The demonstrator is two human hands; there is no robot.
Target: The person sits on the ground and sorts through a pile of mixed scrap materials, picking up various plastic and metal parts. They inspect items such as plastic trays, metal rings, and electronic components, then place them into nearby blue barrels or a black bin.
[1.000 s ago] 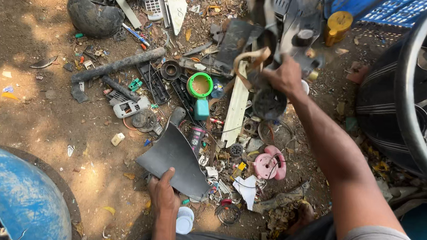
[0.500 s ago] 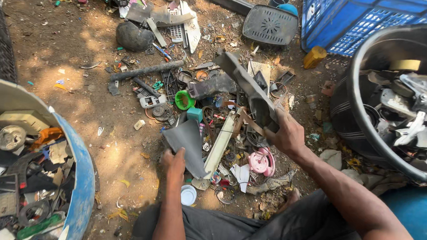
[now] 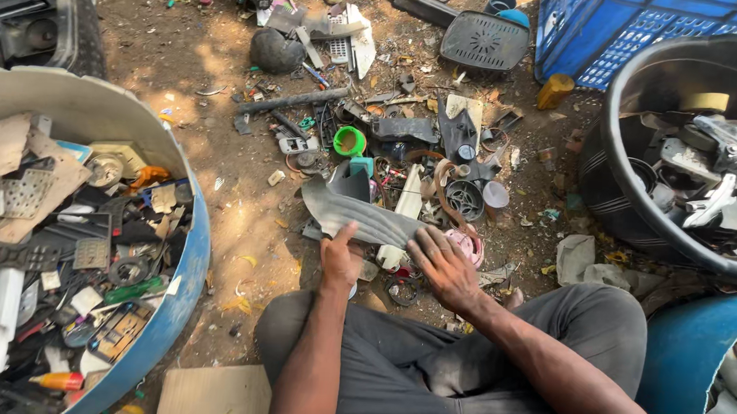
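Note:
In the head view my left hand [image 3: 342, 260] grips the near edge of a flat, curved dark grey plastic panel [image 3: 356, 212] held just above the ground in front of my knees. My right hand [image 3: 445, 266] rests with its fingers on the panel's right end. Beyond the panel lies a heap of scrap plastic: a green cup-shaped piece [image 3: 349, 140], a white strip [image 3: 405, 209], a black round grille [image 3: 465, 199] and a pink round part [image 3: 470, 244] beside my right hand.
A blue drum [image 3: 180, 298] full of mixed plastic scrap stands at my left. A black tub [image 3: 617, 203] with grey parts is at the right, a blue crate [image 3: 579, 42] behind it, another blue drum [image 3: 688, 358] at lower right. Cardboard [image 3: 211, 396] lies near my left knee.
My right hand dropped the long dark piece it held up and came down onto the grey panel. The view swung left, bringing the blue drum of scrap into sight.

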